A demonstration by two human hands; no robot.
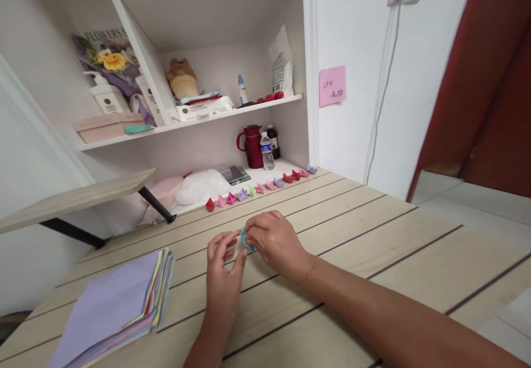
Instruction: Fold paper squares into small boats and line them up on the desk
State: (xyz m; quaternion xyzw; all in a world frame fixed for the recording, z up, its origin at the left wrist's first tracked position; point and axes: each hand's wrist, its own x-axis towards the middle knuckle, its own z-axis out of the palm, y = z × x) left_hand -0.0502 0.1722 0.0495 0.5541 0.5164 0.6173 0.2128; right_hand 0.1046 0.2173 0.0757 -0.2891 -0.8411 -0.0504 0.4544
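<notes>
Sets light blue folded paper [248,240] against dark-striped beige tabletop [365,224].
Runs red, pink, purple and pale green along the row of folded shapes [251,191]; tops the paper stack [110,299] with lavender over yellow, red and blue edges; shows deep red on the jug [252,149], pink on the wall note [332,84].

Folded paper shapes [251,191] in row: 12 (3 red, 5 pink/magenta, 3 purple, 1 green). Blue folded piece [244,237]: 1. Hands: 2, one left hand [224,268], one right hand [276,240]. Paper stack [112,307]: 1. Red jug [253,148]: 1. Bottles by jug: 2, one clear bottle [266,153], one dark bottle [273,139]. Pink note [332,86]: 1.
</notes>
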